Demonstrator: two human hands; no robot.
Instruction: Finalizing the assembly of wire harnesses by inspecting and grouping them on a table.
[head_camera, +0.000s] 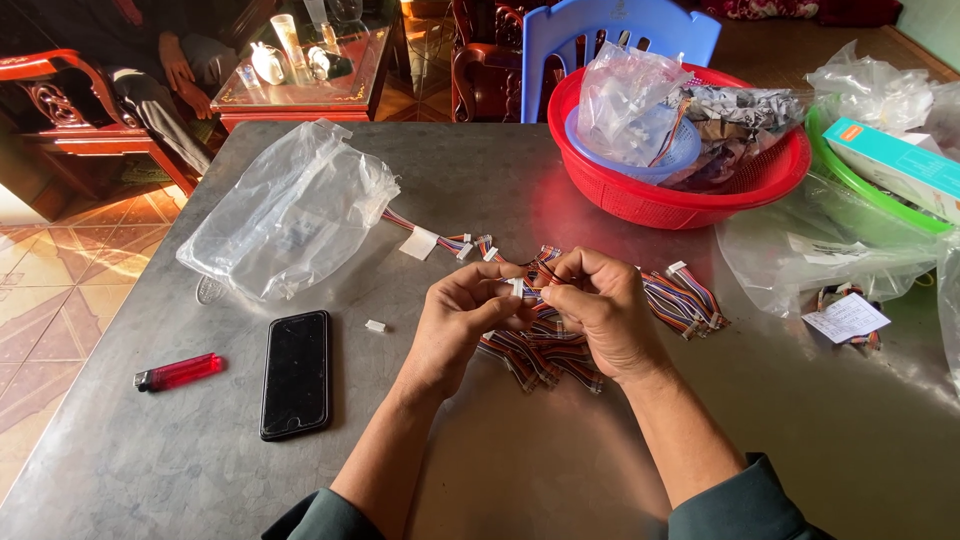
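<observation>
Head view only. Left hand and right hand meet over the wire bundle, both pinching one small white connector and its thin wires between the fingertips. Bundle: flat multicolour ribbon leads with white plastic plugs, heaped loosely on the dull grey metal tabletop, directly under the hands. More leads fan out just right of the bundle. Crinkled clear plastic bag left of the bundle, a taped lead running out of it. Loose white plug, glossy black phone and translucent red lighter further left, well apart from each other. Round red perforated basket behind the bundle, holding bags and a blue bowl. Green tub rim and clear bags right of it. Bare tabletop in front of the bundle; its left edge runs just past the lighter.
</observation>
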